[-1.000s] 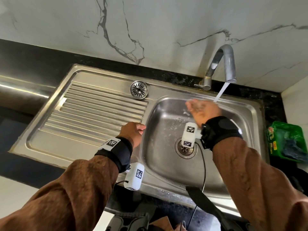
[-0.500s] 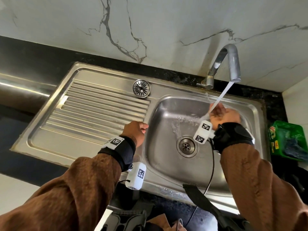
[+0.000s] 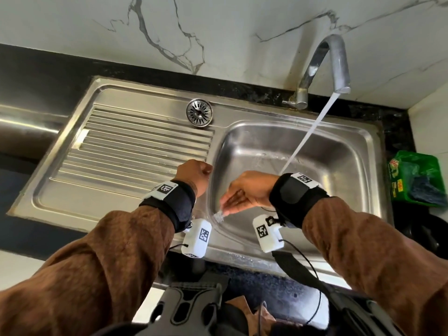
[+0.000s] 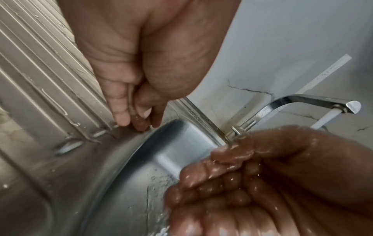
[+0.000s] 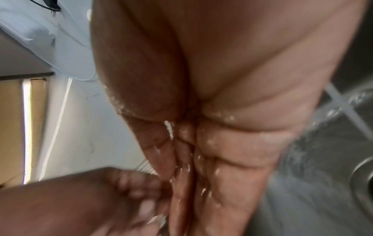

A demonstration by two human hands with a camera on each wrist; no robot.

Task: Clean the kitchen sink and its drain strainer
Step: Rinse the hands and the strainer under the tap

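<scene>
From the head view, the right hand [image 3: 244, 190] had left the tap's [image 3: 322, 66] stream [image 3: 308, 132] and flung water at the sink's [image 3: 358, 190] near wall, fingers loose: rinsing continued. One drain strainer [image 3: 199, 112] sat on the drainboard. In the left wrist view, the left hand [image 4: 141, 67] rested curled, empty. The right wrist view was blurred.
</scene>
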